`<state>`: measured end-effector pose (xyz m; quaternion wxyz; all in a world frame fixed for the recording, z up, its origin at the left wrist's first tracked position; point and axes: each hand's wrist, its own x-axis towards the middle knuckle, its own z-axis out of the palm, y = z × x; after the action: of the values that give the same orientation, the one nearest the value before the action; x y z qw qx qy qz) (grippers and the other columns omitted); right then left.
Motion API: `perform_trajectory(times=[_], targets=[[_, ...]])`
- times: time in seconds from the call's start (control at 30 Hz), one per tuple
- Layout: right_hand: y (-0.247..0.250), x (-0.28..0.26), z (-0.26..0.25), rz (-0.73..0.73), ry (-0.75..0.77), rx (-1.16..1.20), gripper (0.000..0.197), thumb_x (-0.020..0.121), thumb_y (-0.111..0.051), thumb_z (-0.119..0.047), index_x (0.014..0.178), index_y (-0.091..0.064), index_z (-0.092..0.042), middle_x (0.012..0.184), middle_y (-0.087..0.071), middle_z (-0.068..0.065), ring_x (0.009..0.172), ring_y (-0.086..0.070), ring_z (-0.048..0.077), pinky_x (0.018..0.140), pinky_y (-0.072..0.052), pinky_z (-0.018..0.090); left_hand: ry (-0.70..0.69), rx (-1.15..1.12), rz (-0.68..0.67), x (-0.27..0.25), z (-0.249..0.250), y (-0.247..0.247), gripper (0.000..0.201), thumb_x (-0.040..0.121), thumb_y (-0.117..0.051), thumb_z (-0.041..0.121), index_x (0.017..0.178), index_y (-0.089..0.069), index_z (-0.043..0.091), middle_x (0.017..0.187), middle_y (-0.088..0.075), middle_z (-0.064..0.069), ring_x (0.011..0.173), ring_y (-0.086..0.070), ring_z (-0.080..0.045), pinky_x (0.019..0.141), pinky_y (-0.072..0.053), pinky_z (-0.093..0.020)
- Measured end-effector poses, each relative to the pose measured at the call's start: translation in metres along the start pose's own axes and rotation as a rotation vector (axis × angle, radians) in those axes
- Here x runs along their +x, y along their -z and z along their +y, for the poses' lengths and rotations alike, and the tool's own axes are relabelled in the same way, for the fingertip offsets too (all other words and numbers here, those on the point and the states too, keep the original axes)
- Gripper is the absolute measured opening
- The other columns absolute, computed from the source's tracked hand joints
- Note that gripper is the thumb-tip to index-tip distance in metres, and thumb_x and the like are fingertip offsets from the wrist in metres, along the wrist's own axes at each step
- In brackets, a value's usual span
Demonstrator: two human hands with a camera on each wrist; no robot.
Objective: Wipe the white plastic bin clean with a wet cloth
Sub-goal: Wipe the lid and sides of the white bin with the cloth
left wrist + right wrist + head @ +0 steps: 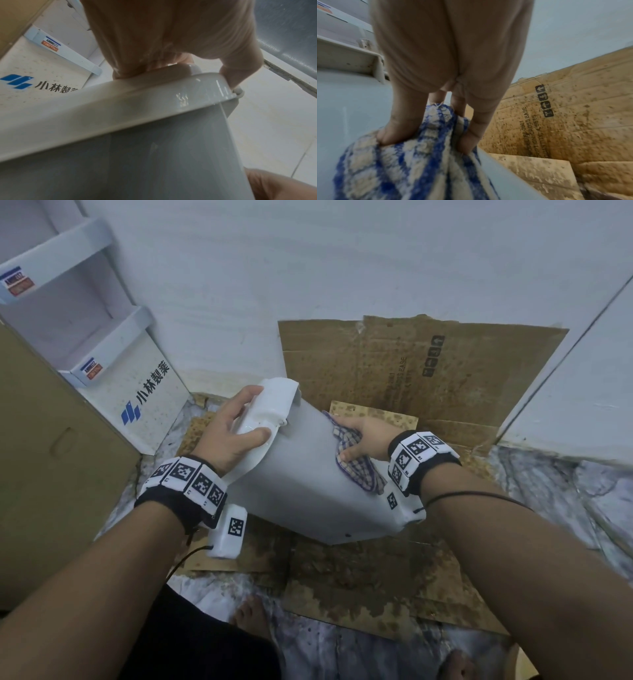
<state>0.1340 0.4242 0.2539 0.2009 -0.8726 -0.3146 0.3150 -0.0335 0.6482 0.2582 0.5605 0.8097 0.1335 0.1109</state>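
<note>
The white plastic bin (308, 474) lies tilted on its side over stained cardboard, its lid end pointing up and away. My left hand (236, 429) grips the lid and rim at that upper end, thumb on the near rim; in the left wrist view the left hand (171, 51) curls over the glossy wet rim (137, 102). My right hand (359, 440) holds a blue-and-white checked cloth (356, 467) pressed on the bin's side wall. In the right wrist view, thumb and fingers (476, 129) pinch the bunched cloth (412, 155) against the bin (351, 101).
Flattened, spotted cardboard sheets (411, 371) cover the floor and lean on the white wall. A white printed display stand (113, 364) with shelves stands at the left, beside a brown carton (51, 457). My bare feet (250, 614) are at the bottom on a mottled floor.
</note>
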Motion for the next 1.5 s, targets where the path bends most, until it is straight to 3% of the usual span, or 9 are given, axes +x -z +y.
perform_trajectory(times=[0.37,0.5,0.63,0.83,0.97,1.23,1.37,1.43,1.5], targets=[[-0.005,-0.017,0.062,-0.123,-0.165,0.008,0.08,0.085,-0.074,-0.02,0.151,-0.029,-0.03,0.144,-0.049,0.0,0.13,-0.047,0.025,0.092,-0.034,0.027,-0.033,-0.008,0.011,-0.003,0.001,0.007,0.059,0.069,-0.065,0.033,0.127,-0.053,0.032,0.128,-0.057,-0.003,0.121,-0.053,-0.025,0.104,-0.041,-0.051],[-0.008,-0.017,0.084,-0.126,-0.193,0.084,0.076,0.083,-0.076,-0.019,0.148,-0.037,-0.029,0.124,-0.056,-0.005,0.116,-0.052,0.018,0.089,-0.035,0.027,-0.027,-0.024,0.003,-0.002,0.004,0.005,0.061,0.068,-0.065,0.033,0.128,-0.052,0.026,0.128,-0.056,-0.011,0.118,-0.055,-0.027,0.095,-0.045,-0.04],[-0.013,-0.016,0.102,-0.059,-0.236,0.161,0.063,0.084,-0.073,-0.008,0.14,-0.05,-0.025,0.115,-0.062,-0.005,0.108,-0.058,0.02,0.086,-0.04,0.029,-0.012,-0.034,0.009,0.001,0.005,0.002,0.065,0.066,-0.064,0.035,0.129,-0.052,0.025,0.128,-0.056,-0.01,0.118,-0.055,-0.025,0.091,-0.046,-0.033],[-0.034,-0.025,0.117,0.107,-0.374,0.029,0.053,0.086,-0.054,0.003,0.133,-0.06,-0.022,0.128,-0.064,0.009,0.104,-0.062,0.029,0.075,-0.046,0.028,-0.008,0.056,0.009,0.002,0.007,-0.006,0.068,0.068,-0.066,0.038,0.133,-0.049,0.037,0.131,-0.054,0.002,0.125,-0.051,-0.019,0.108,-0.038,-0.054],[-0.013,-0.042,0.108,0.204,-0.384,0.145,0.051,0.087,-0.05,0.004,0.126,-0.065,-0.024,0.12,-0.066,0.009,0.081,-0.061,0.022,0.055,-0.047,0.025,-0.021,0.103,0.007,0.002,0.02,-0.028,0.067,0.067,-0.068,0.043,0.131,-0.049,0.042,0.136,-0.049,0.003,0.124,-0.046,-0.016,0.107,-0.035,-0.039],[0.052,-0.115,0.026,0.478,0.156,0.752,0.052,0.083,-0.066,0.009,0.127,-0.059,-0.017,0.104,-0.067,-0.006,0.094,-0.064,0.01,0.086,-0.054,0.031,-0.09,0.236,-0.019,-0.002,0.045,-0.086,0.077,0.07,-0.068,0.051,0.141,-0.042,0.036,0.148,-0.037,0.006,0.131,-0.033,-0.008,0.112,-0.024,-0.031],[0.046,-0.139,-0.001,0.373,0.297,0.637,0.057,0.081,-0.066,0.01,0.129,-0.061,-0.02,0.124,-0.063,-0.008,0.102,-0.061,-0.006,0.086,-0.052,0.018,-0.111,0.275,-0.116,-0.003,0.053,-0.109,0.077,0.074,-0.077,0.048,0.142,-0.041,0.037,0.153,-0.035,0.007,0.141,-0.03,-0.013,0.119,-0.023,-0.043],[0.033,-0.145,-0.004,0.392,0.273,0.399,0.055,0.083,-0.065,0.007,0.13,-0.061,-0.021,0.138,-0.055,-0.005,0.121,-0.053,0.004,0.104,-0.042,0.023,-0.084,0.265,-0.173,-0.003,0.059,-0.122,0.09,0.059,-0.077,0.063,0.139,-0.041,0.043,0.153,-0.035,0.011,0.142,-0.03,-0.012,0.117,-0.024,-0.05],[0.021,-0.15,0.004,0.47,0.242,0.149,0.055,0.084,-0.061,0.006,0.133,-0.059,-0.017,0.146,-0.046,0.002,0.134,-0.04,0.015,0.108,-0.019,0.007,-0.064,0.298,-0.23,-0.006,0.065,-0.134,0.102,0.052,-0.076,0.063,0.143,-0.035,0.043,0.157,-0.028,0.012,0.145,-0.024,-0.011,0.117,-0.021,-0.054]])
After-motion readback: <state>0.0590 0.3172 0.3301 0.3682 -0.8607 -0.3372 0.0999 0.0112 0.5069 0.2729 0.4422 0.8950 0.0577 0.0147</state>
